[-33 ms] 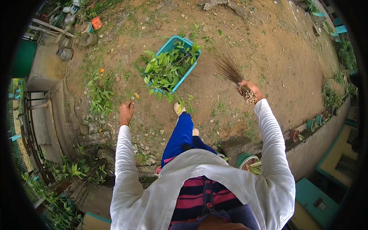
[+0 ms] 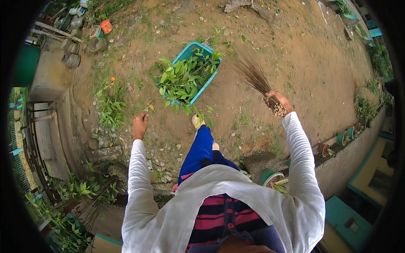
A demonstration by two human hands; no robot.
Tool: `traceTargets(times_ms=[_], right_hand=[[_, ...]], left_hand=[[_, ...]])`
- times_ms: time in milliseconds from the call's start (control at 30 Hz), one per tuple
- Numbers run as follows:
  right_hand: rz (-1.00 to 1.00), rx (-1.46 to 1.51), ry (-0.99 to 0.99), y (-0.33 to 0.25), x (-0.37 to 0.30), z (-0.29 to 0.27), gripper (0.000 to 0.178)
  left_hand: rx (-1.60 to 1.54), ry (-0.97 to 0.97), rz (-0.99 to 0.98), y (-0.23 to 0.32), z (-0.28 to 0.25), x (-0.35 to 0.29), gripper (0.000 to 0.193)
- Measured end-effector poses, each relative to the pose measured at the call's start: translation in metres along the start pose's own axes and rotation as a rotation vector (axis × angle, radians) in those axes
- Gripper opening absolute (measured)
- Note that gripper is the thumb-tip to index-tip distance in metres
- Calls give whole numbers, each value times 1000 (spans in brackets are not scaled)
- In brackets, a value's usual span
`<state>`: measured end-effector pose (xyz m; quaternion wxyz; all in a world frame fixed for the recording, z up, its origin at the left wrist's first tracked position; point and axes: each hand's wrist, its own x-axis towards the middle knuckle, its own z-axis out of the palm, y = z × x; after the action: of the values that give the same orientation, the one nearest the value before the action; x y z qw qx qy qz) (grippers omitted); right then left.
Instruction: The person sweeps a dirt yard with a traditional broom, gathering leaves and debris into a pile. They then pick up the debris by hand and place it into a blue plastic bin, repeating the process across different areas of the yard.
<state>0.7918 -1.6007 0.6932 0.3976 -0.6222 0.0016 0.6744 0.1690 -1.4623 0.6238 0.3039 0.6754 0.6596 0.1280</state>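
My right hand (image 2: 280,102) is closed around a stick broom (image 2: 254,78), gripping it near its cut butt ends. The thin brown bristles fan out up and to the left, above the bare soil. On the left, my left hand (image 2: 140,125) is held low over the ground with fingers curled together; whatever it may hold is too small or hidden to make out. Between the two hands, a little farther off, sits a teal plastic tub (image 2: 201,91) heaped with green leafy branches (image 2: 185,80). Some leaves spill over its near and left sides.
Cut greenery (image 2: 111,110) lies on the soil left of the tub. Farther left are a concrete block (image 2: 52,71) and an orange pot (image 2: 106,26). Potted plants (image 2: 270,177) stand near my right side, along a low wall (image 2: 333,162). My shoe (image 2: 197,121) is just below the tub.
My right hand and the broom have shifted slightly right and down in the picture. The tub also appears slightly lower. The left hand stays nearly where it was.
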Motion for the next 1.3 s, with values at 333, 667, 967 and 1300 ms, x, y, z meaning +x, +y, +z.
traceTargets(times_ms=[333, 667, 967, 1300], right_hand=[[-99, -335, 162, -162, 21, 18, 20], [-24, -596, -300, -263, 224, 97, 14], [25, -851, -882, -365, 284, 265, 20], [35, -857, -792, -390, 177, 392, 17]], left_hand=[[-84, -1, -59, -13, 10, 95, 21], [-224, 93, -284, -6, -24, 68, 23], [-396, 191, -431, 26, 9, 31, 29], [-257, 176, -607, 45, 0, -10, 30]])
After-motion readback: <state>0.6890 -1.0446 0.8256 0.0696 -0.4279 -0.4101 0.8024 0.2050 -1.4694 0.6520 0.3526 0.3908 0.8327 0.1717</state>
